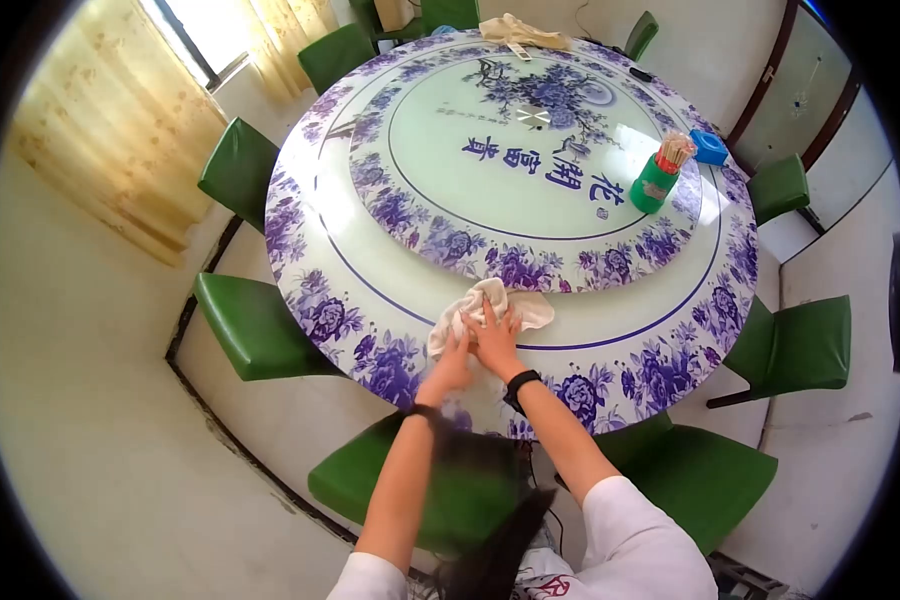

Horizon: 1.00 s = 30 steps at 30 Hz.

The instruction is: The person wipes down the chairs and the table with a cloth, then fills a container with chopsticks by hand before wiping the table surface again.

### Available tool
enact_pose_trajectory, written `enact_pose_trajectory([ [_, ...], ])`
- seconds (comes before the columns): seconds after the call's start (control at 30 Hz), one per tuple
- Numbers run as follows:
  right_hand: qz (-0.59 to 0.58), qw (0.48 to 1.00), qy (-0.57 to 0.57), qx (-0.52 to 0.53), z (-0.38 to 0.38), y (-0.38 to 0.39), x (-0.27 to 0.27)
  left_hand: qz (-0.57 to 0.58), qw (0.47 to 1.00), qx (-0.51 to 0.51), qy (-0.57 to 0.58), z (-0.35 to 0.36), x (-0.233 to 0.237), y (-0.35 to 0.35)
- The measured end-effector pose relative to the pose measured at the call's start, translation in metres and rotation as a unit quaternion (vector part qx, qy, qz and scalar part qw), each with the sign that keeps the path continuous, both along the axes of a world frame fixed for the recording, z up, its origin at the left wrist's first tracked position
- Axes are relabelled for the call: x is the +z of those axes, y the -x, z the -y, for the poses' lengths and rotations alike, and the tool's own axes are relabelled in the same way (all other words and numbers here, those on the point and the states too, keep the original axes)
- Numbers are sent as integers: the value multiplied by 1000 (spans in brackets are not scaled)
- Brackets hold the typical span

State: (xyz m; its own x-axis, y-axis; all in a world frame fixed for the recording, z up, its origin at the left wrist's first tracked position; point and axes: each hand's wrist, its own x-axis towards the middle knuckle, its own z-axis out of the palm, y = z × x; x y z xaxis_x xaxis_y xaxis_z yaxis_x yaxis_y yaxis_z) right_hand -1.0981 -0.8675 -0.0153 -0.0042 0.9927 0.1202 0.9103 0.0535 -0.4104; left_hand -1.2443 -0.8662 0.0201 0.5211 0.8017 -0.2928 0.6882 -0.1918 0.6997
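A crumpled white cloth (535, 311) lies on the near part of a large round table (380, 290), against the edge of its raised turntable (440, 150). My right hand (493, 335) presses on the cloth with fingers stretched out and spread. Close beside it on the left, my left hand (452, 366) reaches onto the same cloth, its fingers extended; its lower part is slightly blurred. Under both palms, part of the cloth is hidden. Dark bands circle both wrists.
On the turntable's right side stands a green holder (653, 187) with wooden sticks, near a blue box (709, 147). A beige cloth (523, 32) lies at the far edge. Green chairs surround the table, including one chair (685, 480) close by my right arm.
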Motion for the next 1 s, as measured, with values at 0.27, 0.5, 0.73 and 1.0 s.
enact_pose_trajectory([
  [0.27,46,996,77,29,77,16,32,-55,985,-161,17,36,-15,13],
  [0.5,-16,984,172,42,176,58,44,-84,931,-327,138,88,74,111],
  [0.73,35,952,287,98,164,75,35,-76,971,-210,89,60,71,284],
  [1.0,102,954,269,88,107,159,24,62,994,-44,76,41,49,378],
])
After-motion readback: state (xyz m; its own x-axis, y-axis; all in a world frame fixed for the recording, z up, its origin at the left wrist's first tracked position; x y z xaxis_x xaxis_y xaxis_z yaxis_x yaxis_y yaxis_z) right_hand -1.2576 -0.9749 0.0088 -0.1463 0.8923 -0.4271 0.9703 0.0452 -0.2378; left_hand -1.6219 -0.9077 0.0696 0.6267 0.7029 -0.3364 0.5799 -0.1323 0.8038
